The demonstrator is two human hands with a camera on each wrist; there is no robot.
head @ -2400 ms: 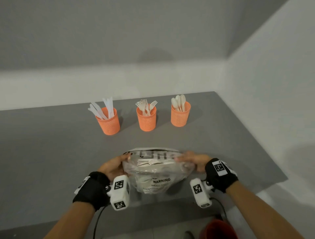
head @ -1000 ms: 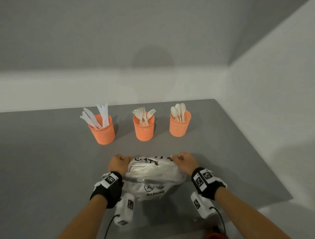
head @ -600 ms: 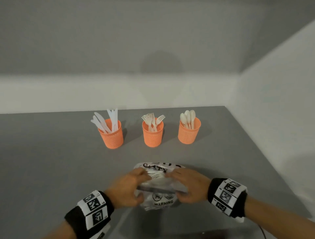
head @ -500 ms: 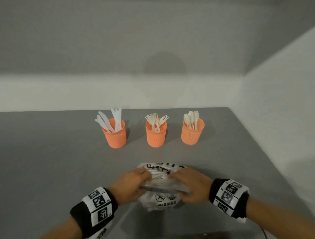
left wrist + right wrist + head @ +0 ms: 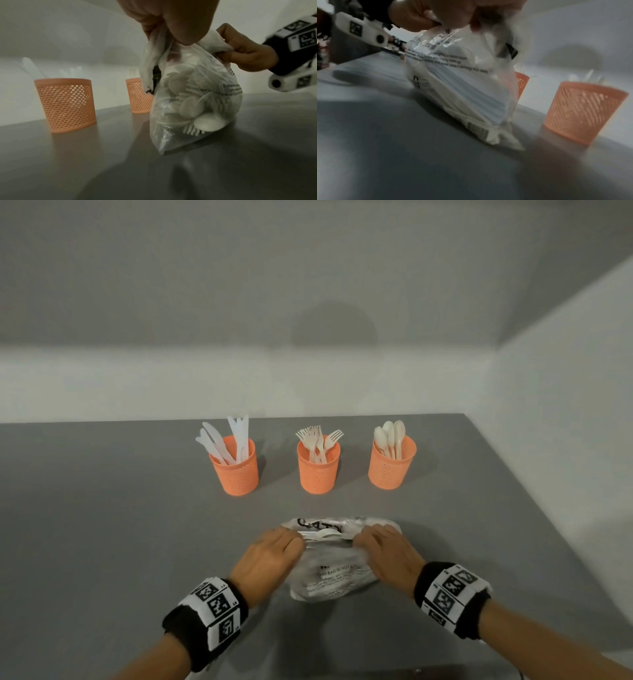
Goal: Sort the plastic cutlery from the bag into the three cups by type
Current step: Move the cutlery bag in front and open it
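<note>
Grey tabletop (image 5: 102,542) in a corner of pale walls; items listed near to far.

Wristbands (image 5: 209,611): black, with printed markers, one on each forearm.

Left hand (image 5: 263,559): fingers (image 5: 171,24) curled, pinching the left side of the bag mouth.

Right hand (image 5: 390,553): fingers curled, pinching the right side of the bag mouth; the grip is plain in the left wrist view.

Bag (image 5: 329,573): clear plastic with printed warning text, base resting on the tabletop between the hands, mouth held up. Contents: white cutlery (image 5: 197,105), spoon bowls and fork tines pressed against the film, mixed.

Knife cup (image 5: 236,470): orange mesh, far left, knives standing in it.

Fork cup (image 5: 318,470): orange mesh, middle.

Spoon cup (image 5: 390,467): orange mesh, far right.

Status, judged: sorting partly done, much cutlery left in the bag; step in hand is opening the mouth.

Handling advice: draw the two edges apart evenly, keep the base on the tabletop so nothing spills, then hold with one hand and free the other to pick single pieces. Tines may snag the thin film; lift slowly.
</note>
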